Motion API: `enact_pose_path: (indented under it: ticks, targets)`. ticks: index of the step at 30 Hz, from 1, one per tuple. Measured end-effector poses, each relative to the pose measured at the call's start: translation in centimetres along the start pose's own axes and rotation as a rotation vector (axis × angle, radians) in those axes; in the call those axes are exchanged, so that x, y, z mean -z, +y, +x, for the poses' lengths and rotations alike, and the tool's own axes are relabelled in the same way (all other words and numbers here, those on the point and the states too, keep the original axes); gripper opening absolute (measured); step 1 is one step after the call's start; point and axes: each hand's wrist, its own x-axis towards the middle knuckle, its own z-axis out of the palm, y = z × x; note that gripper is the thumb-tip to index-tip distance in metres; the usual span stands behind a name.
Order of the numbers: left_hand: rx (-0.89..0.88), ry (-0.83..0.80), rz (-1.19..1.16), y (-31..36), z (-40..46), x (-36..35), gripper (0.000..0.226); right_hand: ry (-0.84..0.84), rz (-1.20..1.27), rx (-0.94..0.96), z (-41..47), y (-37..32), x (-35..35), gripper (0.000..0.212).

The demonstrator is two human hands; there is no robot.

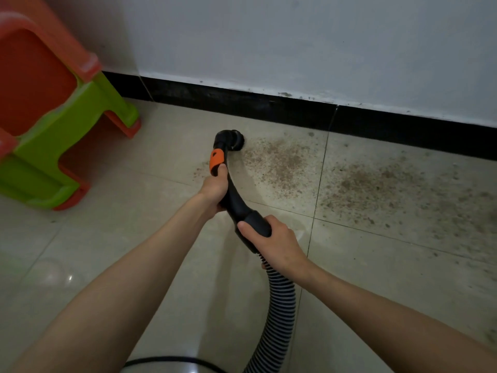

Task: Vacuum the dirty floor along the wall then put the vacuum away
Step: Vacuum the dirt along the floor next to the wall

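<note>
Now | left hand (213, 188) grips vacuum handle (233, 195) | right hand (274, 243) grips cuff, fingers apparently wrapped beneath

Both bare forearms extend forward from the near edge and converge at centre. Left hand (213, 188) sits farther out, fingers curled round the vacuum handle (235, 200), thumb lying along its top toward the orange part. Right hand (274, 242) sits nearer, gripping the handle's near end from the right, thumb across the top
</note>
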Motion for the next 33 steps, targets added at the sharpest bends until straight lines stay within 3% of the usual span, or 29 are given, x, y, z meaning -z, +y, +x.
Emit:
enact_pose_path:
  ticks: [10,17,24,28,33]
  targets:
    - [-0.032,-0.156,0.140,1.5,0.5,-4.7,0.061,0.122,0.127,-0.017,-0.2,1.1,1.7,0.034]
    - [-0.066,-0.146,0.180,1.7,1.1,-5.6,0.059,0.120,0.176,-0.030,0.5,1.7,1.6,0.035]
    - [-0.045,-0.008,0.092,1.4,2.0,-1.3,0.055,-0.033,0.170,0.001,2.1,0.0,-0.3,0.027]
    - [-0.041,0.132,0.033,0.8,2.0,2.9,0.056,-0.171,0.138,0.016,2.8,-1.3,-2.1,0.038]
    - [-0.039,0.193,-0.102,-0.1,0.4,7.2,0.069,-0.333,0.131,0.004,2.0,-3.3,-3.3,0.046]
